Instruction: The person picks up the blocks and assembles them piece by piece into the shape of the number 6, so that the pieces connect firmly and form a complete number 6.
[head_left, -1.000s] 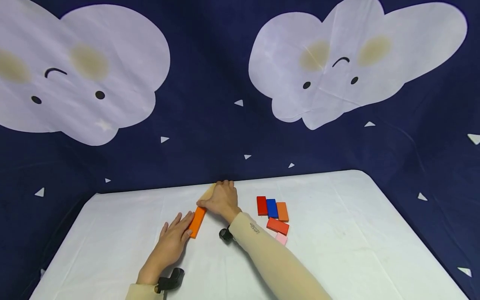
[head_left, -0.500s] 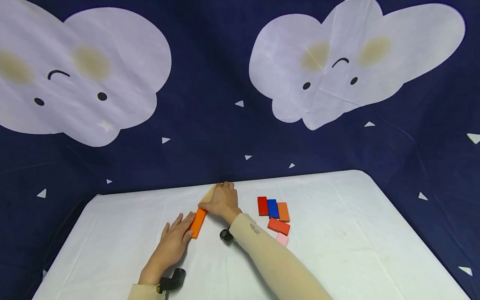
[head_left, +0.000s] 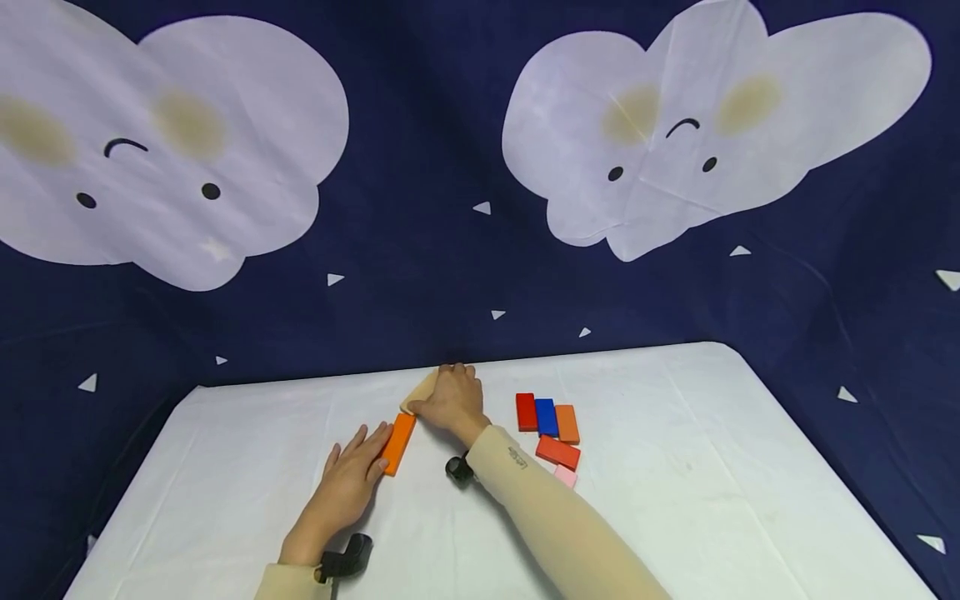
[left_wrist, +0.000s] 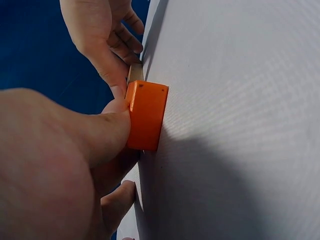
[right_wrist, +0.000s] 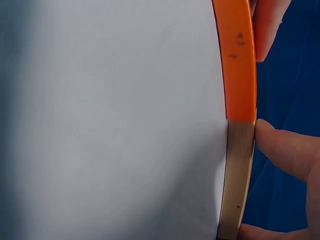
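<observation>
An orange block point(head_left: 400, 446) lies on the white table, left of its middle. The fairly straight fingers of my left hand point(head_left: 347, 481) press along its left side. In the left wrist view the thumb point(left_wrist: 112, 129) touches the block's upper edge near its closer end. Beyond it is a plain wooden block point(head_left: 422, 392), partly hidden by my right hand point(head_left: 453, 402). That hand grips the wooden block, thumb at its near end and fingers over the far part. The right wrist view shows the two blocks end to end, the thumb beside the joint.
To the right lie a red block point(head_left: 527, 412), a blue block point(head_left: 547, 417) and a lighter orange block point(head_left: 567, 424) side by side. Below them are another red block point(head_left: 558, 452) and a pink block point(head_left: 566, 476), partly covered by the right sleeve. A dark blue cloud-print curtain stands behind the table point(head_left: 697, 500).
My right hand has shifted slightly right with the wooden block. The left hand keeps its place at the orange block, and the head view has moved a little.
</observation>
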